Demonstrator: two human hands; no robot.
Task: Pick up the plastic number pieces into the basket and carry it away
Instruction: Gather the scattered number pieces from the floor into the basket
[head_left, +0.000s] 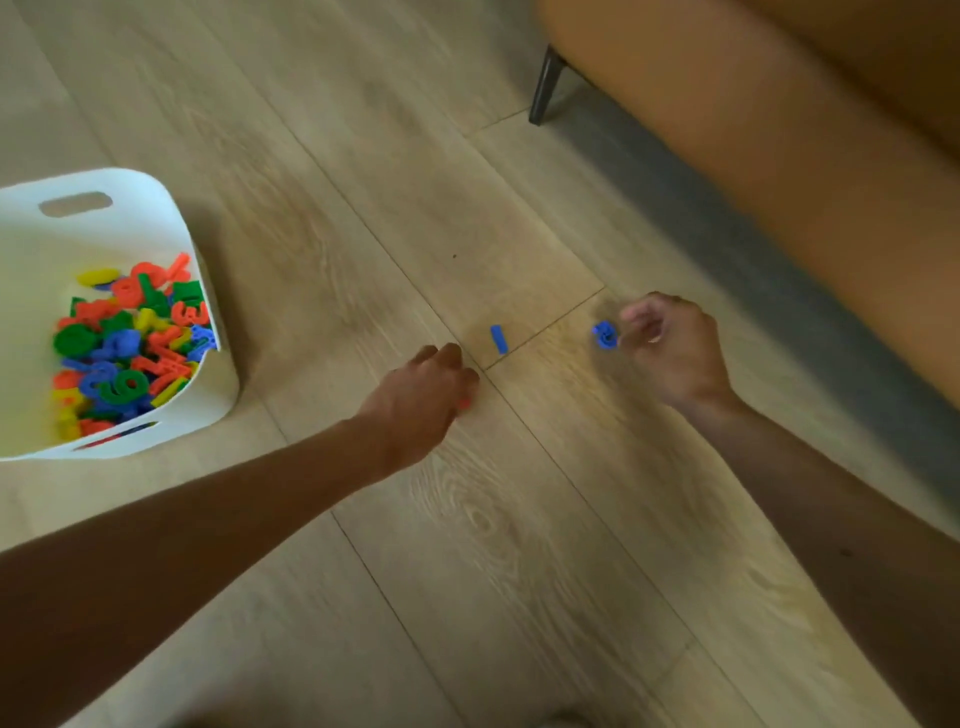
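- white basket (226, 379) on the wood floor (363, 182), far left, heaped with coloured number pieces (130, 343)
- left hand (421, 400), fingers curled over a red piece (464, 403)
- blue bar piece (498, 339) lies loose between the hands
- right hand (670, 348) pinches a blurred blue number piece (604, 335)

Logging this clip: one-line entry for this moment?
left hand: curled round red piece | right hand: pinches blue number piece | blue bar piece: on floor | white basket: part-filled
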